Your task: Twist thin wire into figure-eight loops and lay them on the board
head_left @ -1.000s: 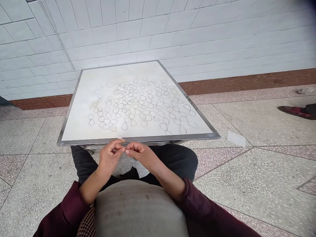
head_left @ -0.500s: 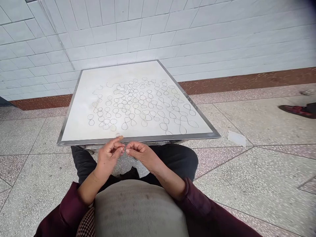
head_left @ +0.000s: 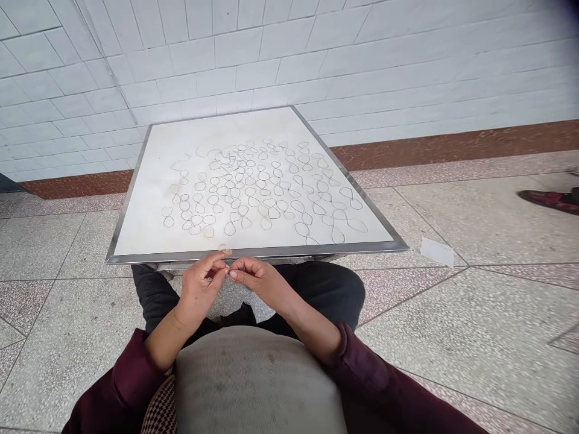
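My left hand point(head_left: 199, 290) and my right hand point(head_left: 265, 283) meet just off the near edge of the white table point(head_left: 149, 241). Both are closed in a pinch, thumb against fingertips, and the tips of the two hands almost touch. Whatever lies between them is too thin or hidden to make out. On the tabletop beyond spread several thin dark figure-eight loops point(head_left: 239, 223), looking like bent wire or thread. Some overlap in a tangle point(head_left: 233, 160) toward the back.
A grey metal rim point(head_left: 289, 252) edges the table, which stands near a white tiled wall point(head_left: 244, 51). My knees point(head_left: 339, 286) are under its near side. A white paper-like piece point(head_left: 436, 252) lies on the speckled floor at right. A person's dark red shoe point(head_left: 549, 199) shows farther right.
The fingertips of both hands have drawn slightly closer together. The view has shifted a little; the loops on the table lie as before.
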{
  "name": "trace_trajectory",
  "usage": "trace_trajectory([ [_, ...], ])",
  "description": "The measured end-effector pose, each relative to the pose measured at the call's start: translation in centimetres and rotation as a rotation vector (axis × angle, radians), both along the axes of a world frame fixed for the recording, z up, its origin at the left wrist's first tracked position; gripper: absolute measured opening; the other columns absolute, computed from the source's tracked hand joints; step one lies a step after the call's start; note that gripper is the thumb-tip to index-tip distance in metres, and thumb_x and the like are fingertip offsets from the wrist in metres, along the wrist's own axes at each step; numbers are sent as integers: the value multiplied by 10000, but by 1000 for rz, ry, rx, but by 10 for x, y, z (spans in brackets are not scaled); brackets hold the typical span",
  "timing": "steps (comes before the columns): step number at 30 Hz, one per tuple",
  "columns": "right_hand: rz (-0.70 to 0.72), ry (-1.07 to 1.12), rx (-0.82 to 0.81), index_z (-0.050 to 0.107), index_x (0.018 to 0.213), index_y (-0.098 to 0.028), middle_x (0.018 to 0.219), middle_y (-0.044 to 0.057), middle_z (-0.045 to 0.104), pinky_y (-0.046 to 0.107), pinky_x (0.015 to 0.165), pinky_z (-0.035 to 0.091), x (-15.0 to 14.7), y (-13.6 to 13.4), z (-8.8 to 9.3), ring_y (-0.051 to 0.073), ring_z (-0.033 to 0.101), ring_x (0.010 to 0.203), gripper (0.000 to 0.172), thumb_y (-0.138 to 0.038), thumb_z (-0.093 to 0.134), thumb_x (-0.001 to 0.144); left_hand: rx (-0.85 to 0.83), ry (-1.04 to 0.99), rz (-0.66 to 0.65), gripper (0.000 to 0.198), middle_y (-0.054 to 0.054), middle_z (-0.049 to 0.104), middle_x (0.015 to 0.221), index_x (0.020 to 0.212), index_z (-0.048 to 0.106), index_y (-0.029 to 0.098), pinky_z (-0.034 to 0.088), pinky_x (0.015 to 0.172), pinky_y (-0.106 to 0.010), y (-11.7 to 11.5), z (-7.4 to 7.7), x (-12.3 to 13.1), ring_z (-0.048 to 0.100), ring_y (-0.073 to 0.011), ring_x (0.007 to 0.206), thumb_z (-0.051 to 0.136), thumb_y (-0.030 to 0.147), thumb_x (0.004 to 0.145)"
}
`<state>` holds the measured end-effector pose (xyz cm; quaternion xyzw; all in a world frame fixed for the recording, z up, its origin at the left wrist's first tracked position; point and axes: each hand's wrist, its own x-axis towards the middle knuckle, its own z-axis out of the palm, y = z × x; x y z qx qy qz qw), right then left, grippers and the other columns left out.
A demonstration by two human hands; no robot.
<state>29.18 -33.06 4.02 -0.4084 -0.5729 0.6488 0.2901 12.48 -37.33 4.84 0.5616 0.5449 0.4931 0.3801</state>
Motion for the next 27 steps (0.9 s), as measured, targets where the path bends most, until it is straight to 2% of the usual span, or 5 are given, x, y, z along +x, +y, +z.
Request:
trace_trajectory([
  [5,-10,91,-9,592,807,-211,782,-6,601,293,681,394,-3,-1,0,140,507,716,228,-431,643,837,-138,-334,-19,345,0,681,794,1151,675,222,542,689,-280,6,-2,2,640,-132,681,724,291,816],
  [9,-147,101,-43,552,820,-227,659,-44,506,263,556,341,-4,-1,-1,121,437,593,234,-447,627,839,-281,-582,-57,375,-22,692,809,1186,652,195,526,707,-276,6,-2,1,647,-131,707,691,369,856],
  [14,-210,134,-116,525,855,-224,669,-30,568,254,523,326,-5,0,0,123,492,594,279,-480,633,823,-322,-752,-114,402,1,655,793,1184,672,197,470,790,-254,0,0,5,616,-115,784,761,269,799],
  [22,-265,183,-107,519,838,-229,657,-29,566,280,567,403,-9,-3,1,140,546,620,318,-511,659,793,-318,-824,-114,429,32,613,737,1171,674,210,422,771,-250,0,-1,12,575,-101,734,793,236,760],
  [27,-252,166,-117,527,849,-227,677,-21,555,261,514,350,-9,-3,2,141,523,622,308,-497,663,792,-323,-830,-91,443,32,625,729,1160,677,206,423,780,-252,1,-2,11,585,-101,733,811,236,739],
])
